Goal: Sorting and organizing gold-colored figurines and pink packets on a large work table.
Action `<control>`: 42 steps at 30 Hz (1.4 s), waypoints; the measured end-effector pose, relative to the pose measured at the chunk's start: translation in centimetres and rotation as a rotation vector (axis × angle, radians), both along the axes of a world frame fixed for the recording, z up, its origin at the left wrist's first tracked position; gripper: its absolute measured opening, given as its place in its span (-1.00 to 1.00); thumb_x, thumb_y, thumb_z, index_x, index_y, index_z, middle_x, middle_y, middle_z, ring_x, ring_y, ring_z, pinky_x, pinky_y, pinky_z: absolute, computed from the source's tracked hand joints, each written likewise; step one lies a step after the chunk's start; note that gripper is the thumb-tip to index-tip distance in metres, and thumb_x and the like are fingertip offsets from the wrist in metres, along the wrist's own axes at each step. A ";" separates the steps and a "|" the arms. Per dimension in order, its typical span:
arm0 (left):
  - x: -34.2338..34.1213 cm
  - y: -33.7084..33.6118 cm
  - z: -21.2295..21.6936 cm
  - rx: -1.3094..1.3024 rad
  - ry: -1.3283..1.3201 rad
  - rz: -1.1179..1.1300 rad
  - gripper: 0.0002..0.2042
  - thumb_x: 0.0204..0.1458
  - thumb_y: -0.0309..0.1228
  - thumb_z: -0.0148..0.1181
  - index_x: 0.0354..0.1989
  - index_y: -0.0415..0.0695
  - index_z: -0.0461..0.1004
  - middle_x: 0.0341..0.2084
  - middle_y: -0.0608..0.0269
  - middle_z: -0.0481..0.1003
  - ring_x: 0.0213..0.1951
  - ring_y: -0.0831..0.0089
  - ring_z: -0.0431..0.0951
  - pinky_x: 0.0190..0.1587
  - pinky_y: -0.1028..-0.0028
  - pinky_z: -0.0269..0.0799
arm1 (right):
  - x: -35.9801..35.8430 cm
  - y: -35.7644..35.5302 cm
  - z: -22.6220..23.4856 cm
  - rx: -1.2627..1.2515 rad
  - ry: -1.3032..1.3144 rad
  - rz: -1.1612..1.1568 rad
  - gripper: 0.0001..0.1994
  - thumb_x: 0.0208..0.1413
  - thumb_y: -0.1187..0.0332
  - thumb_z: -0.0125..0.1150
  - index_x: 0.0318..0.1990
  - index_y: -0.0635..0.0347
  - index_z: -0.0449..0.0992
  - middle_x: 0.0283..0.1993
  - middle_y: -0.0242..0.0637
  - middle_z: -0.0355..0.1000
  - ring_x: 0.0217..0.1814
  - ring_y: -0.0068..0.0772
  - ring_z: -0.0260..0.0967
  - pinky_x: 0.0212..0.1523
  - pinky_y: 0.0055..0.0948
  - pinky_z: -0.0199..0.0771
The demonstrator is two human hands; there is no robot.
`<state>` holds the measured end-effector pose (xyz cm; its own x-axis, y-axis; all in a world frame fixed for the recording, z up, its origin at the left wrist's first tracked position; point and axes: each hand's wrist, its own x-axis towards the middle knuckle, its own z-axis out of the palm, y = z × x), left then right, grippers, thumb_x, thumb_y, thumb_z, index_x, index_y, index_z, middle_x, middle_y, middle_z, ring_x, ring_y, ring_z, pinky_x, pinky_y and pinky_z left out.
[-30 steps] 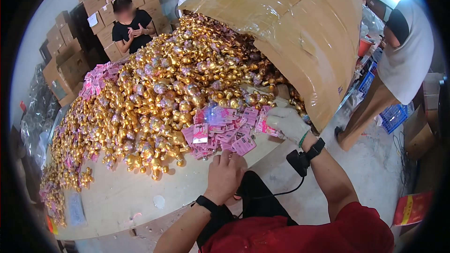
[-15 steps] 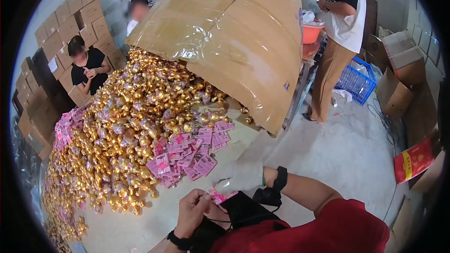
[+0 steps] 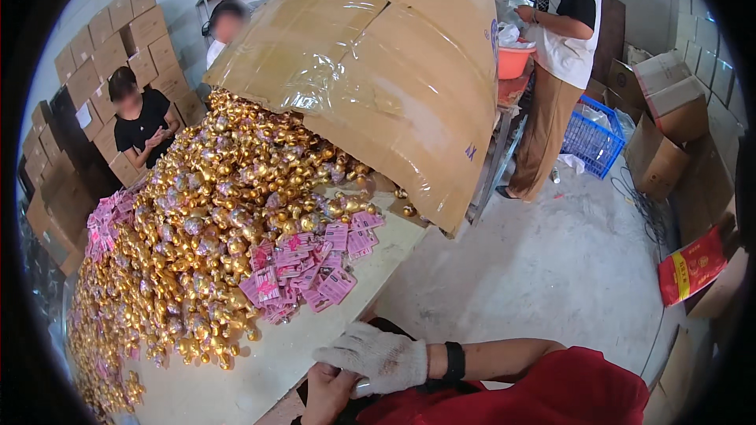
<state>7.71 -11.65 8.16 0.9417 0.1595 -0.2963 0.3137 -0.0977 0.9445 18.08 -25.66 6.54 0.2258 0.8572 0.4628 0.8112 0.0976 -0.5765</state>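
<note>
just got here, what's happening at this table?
A person in a red top has both hands at the table's near edge: the right hand, in a white knit glove, lies over the bare left hand, with something small and pale between them that cannot be made out. On the table lies a large heap of gold foil-wrapped pieces spilling from a tipped cardboard box, with pink packets beside it. Other people stand nearby.

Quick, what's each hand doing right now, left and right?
Left hand: bare, at the table edge, curled against the right; what it grips cannot be told.
Right hand: white-gloved, closed over the left hand.
</note>
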 end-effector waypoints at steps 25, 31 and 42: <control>-6.0 2.4 -3.6 0.264 -0.053 -0.059 -0.80 0.07 -0.38 0.18 -0.40 -0.32 0.51 -0.65 0.07 0.44 -0.57 0.43 0.46 -0.47 0.42 0.35 | -2.6 1.7 -0.9 -0.225 -0.289 0.152 -0.85 -0.02 0.26 0.11 -0.39 0.11 0.37 -0.45 -0.23 0.34 -0.44 -0.18 0.38 -0.42 -0.21 0.34; -7.5 3.0 -3.6 0.290 -0.128 -0.115 -0.71 0.13 -0.22 0.16 -0.37 -0.27 0.48 -0.51 -0.09 0.46 -0.44 0.00 0.48 -0.37 0.26 0.39 | -3.5 2.6 0.6 -0.319 -0.182 0.205 -0.89 -0.03 0.31 0.10 -0.44 0.12 0.37 -0.47 -0.24 0.34 -0.45 -0.19 0.38 -0.46 -0.22 0.33; -8.1 4.1 -3.7 0.197 -0.104 -0.214 -0.70 0.18 -0.22 0.12 -0.30 -0.28 0.48 -0.44 -0.06 0.49 -0.40 0.02 0.48 -0.31 0.28 0.39 | -3.3 3.1 -0.2 -0.322 -0.236 0.317 -0.85 0.11 0.28 0.05 -0.43 0.12 0.39 -0.48 -0.21 0.35 -0.48 -0.19 0.38 -0.45 -0.23 0.36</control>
<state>-0.38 -7.55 4.47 0.9837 -0.0013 -0.1799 0.1690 -0.3353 0.9268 14.79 -22.52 6.30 -0.1474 0.9741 0.1712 0.8824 0.2078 -0.4221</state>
